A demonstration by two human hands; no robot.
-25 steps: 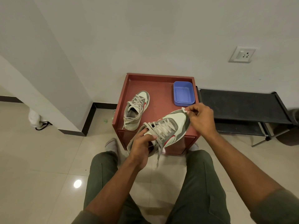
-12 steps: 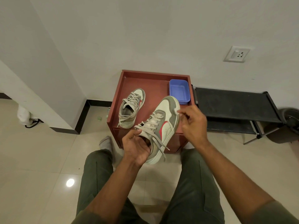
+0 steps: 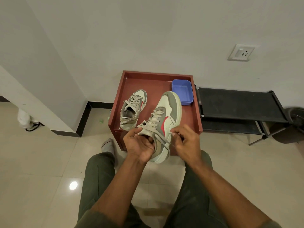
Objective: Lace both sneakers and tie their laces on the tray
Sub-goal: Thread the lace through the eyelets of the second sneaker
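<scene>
The left hand grips the heel opening of the near sneaker, held over the front edge of the red tray. The right hand pinches its lace. The second sneaker lies in the tray, left of a blue container.

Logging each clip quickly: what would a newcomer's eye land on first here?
First, the sneaker held at centre, heel toward the viewer, toe over the red tray. The left hand grips its heel end from below; the right hand pinches something small and pale at its side. Next, the second sneaker lying in the tray's left half, and a blue tub in its far right corner.
</scene>
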